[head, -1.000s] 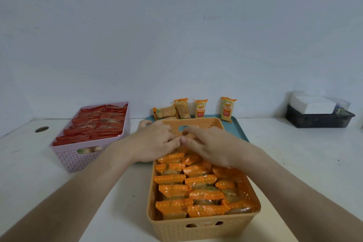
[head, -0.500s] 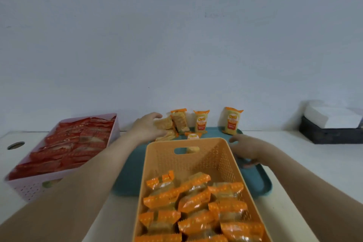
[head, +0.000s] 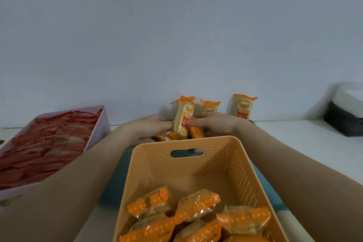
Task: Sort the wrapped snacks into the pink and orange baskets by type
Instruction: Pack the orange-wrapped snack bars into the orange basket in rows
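Pick-up step is being worked: an upright packet point(head: 183, 120) is being held just behind the far end of the orange basket point(head: 238, 165), over the tray point(head: 115, 180). It is being clamped from both sides: left hand point(head: 149, 129) fingers curled against its left edge, right hand point(head: 216, 125) fingertips pinched narrow on its right edge. Loose packets point(head: 170, 136) are lying under and between the hands; whether any are also being gripped cannot be told. Two standing packets point(head: 242, 107) are leaning at the wall beyond. Orange packets point(head: 196, 204) are filling only the near half of the orange basket; red packets point(head: 51, 143) are filling the pink basket point(head: 103, 124). Sorting is being judged nearly done. The held packet looks like the orange type, so a lift over the far rim and a drop into the bare far half is being called for next. Rim clearance and a firm pinch are needed, since the slick wrap is likely to slip.
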`<state>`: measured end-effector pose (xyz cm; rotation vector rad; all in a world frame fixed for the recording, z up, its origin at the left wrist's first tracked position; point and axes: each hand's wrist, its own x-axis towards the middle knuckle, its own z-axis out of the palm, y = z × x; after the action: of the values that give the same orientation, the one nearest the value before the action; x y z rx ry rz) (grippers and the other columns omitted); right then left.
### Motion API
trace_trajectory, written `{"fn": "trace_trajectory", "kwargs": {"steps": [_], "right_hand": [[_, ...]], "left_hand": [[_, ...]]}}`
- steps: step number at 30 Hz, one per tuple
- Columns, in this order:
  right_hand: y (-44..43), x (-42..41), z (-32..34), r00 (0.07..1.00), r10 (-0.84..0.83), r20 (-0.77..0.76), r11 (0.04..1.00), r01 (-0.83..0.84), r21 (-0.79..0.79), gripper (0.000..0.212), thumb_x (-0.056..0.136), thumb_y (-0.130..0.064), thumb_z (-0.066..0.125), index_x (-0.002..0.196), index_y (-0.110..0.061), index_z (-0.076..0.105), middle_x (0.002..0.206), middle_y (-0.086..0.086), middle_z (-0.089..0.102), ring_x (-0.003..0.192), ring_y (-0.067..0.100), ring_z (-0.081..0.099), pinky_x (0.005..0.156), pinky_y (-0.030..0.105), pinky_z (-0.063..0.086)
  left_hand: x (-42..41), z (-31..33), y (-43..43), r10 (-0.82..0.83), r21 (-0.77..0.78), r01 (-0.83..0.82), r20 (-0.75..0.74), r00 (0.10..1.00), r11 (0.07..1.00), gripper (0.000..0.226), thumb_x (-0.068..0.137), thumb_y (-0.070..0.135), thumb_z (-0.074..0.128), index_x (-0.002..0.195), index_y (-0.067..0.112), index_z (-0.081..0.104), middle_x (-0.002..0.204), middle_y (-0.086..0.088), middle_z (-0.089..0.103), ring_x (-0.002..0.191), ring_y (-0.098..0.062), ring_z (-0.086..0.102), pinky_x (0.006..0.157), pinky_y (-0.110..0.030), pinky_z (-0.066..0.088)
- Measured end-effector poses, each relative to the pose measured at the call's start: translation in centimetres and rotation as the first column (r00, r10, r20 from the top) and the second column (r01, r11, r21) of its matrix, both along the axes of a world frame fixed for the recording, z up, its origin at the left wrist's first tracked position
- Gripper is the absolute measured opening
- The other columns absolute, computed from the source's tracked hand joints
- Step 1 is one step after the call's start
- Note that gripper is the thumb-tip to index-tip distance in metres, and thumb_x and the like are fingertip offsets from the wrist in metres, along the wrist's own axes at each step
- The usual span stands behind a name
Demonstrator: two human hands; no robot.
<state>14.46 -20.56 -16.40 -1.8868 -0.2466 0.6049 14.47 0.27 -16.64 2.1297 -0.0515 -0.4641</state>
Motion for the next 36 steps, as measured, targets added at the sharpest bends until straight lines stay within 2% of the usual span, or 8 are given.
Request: {"fn": "trace_trajectory", "kwargs": {"steps": [4, 9, 13, 18, 21, 24, 29, 36], "right_hand": [[0.7, 0.2, 0.0, 1.0, -0.025, -0.01, 0.993, 0.026, 0.113, 0.052, 0.088, -0.04, 0.063, 0.134, -0.018, 0.051, 0.124, 0.006, 0.065, 0.111, 0.024, 0.064, 0.101, 0.043, 0.048], [1.0, -1.6, 2.8, 0.995, -0.076, -0.067, 0.943, 0.094, 0.318, 0.046, 0.089, -0.029, 0.067, 0.129, -0.016, 0.05, 0.121, 0.018, 0.065, 0.098, 0.033, 0.068, 0.076, 0.044, 0.058], [1.2, -5.3, 7.1, 0.977, -0.147, 0.151, 0.956, 0.102, 0.274, 0.055, 0.084, -0.04, 0.071, 0.13, -0.024, 0.044, 0.113, 0.008, 0.071, 0.099, 0.026, 0.071, 0.085, 0.048, 0.056], [0.4, -11.3, 8.9, 0.896, -0.235, 0.376, 0.932, 0.097, 0.35, 0.074, 0.077, -0.034, 0.078, 0.137, -0.03, 0.034, 0.112, -0.002, 0.069, 0.096, 0.015, 0.071, 0.067, 0.027, 0.056], [-0.2, -13.9, 6.9, 0.872, -0.165, 0.46, 0.958, 0.031, 0.284, 0.111, 0.066, -0.028, 0.088, 0.146, -0.041, 0.012, 0.127, -0.001, 0.059, 0.113, 0.016, 0.063, 0.089, 0.034, 0.053], [-0.8, -15.6, 5.4, 0.814, 0.012, 0.581, 1.0, -0.002, -0.019, 0.131, 0.055, -0.045, 0.09, 0.14, -0.062, -0.009, 0.142, 0.002, 0.04, 0.13, 0.018, 0.046, 0.109, 0.044, 0.039], [-2.6, -18.3, 5.9, 0.861, 0.152, 0.485, 0.988, -0.113, -0.109, 0.104, 0.074, -0.042, 0.078, 0.146, -0.056, 0.004, 0.138, -0.024, 0.033, 0.132, -0.012, 0.031, 0.094, 0.012, 0.039], [-6.1, -14.4, 4.9, 0.767, -0.517, 0.38, 0.853, 0.424, 0.304, 0.054, 0.09, -0.033, 0.064, 0.138, -0.036, 0.039, 0.137, 0.005, 0.053, 0.104, 0.007, 0.057, 0.076, 0.017, 0.041]], "left_hand": [[-1.3, 1.7, -0.7, 0.028, -0.086, -0.032, -0.05, 0.998, 0.996, 0.027, 0.101, 0.026, 0.043, 0.096, 0.011, 0.064, 0.073, -0.001, 0.074, 0.067, -0.012, 0.07, 0.059, -0.028, 0.057], [-3.8, 5.5, -0.5, 0.044, -0.125, -0.037, 0.05, 0.998, 0.991, 0.051, 0.098, 0.053, 0.036, 0.107, 0.013, 0.066, 0.092, -0.009, 0.075, 0.079, -0.02, 0.071, 0.067, -0.03, 0.057], [-7.1, 9.2, -1.1, 0.039, -0.157, -0.011, 0.171, 0.985, 0.988, 0.059, 0.091, 0.064, 0.037, 0.104, 0.015, 0.068, 0.091, -0.005, 0.075, 0.081, -0.018, 0.07, 0.073, -0.032, 0.053], [-12.1, 11.0, -1.6, -0.036, -0.225, 0.109, 0.305, 0.952, 0.968, 0.048, 0.087, 0.047, 0.053, 0.117, 0.012, 0.065, 0.111, -0.01, 0.072, 0.103, -0.028, 0.065, 0.094, -0.043, 0.05], [-14.9, 10.0, -1.5, -0.085, -0.274, 0.149, 0.232, 0.969, 0.95, 0.037, 0.085, 0.025, 0.065, 0.12, 0.013, 0.061, 0.116, -0.01, 0.069, 0.109, -0.026, 0.065, 0.098, -0.043, 0.049], [-16.2, 8.2, -1.5, -0.15, -0.2, 0.201, 0.243, 0.958, 0.959, 0.047, 0.079, -0.004, 0.067, 0.122, 0.013, 0.056, 0.114, -0.009, 0.067, 0.101, -0.017, 0.066, 0.088, -0.035, 0.053], [-16.0, 8.0, -0.9, 0.04, -0.079, -0.005, 0.454, 0.89, 0.997, 0.05, 0.078, -0.023, 0.043, 0.104, 0.014, 0.065, 0.101, 0.004, 0.07, 0.102, -0.007, 0.065, 0.085, -0.021, 0.052], [-12.9, 8.6, 0.7, 0.278, -0.247, -0.18, 0.457, 0.845, 0.952, 0.037, 0.086, -0.012, 0.04, 0.078, 0.008, 0.07, 0.085, -0.008, 0.075, 0.08, -0.018, 0.07, 0.069, -0.027, 0.056]]}}
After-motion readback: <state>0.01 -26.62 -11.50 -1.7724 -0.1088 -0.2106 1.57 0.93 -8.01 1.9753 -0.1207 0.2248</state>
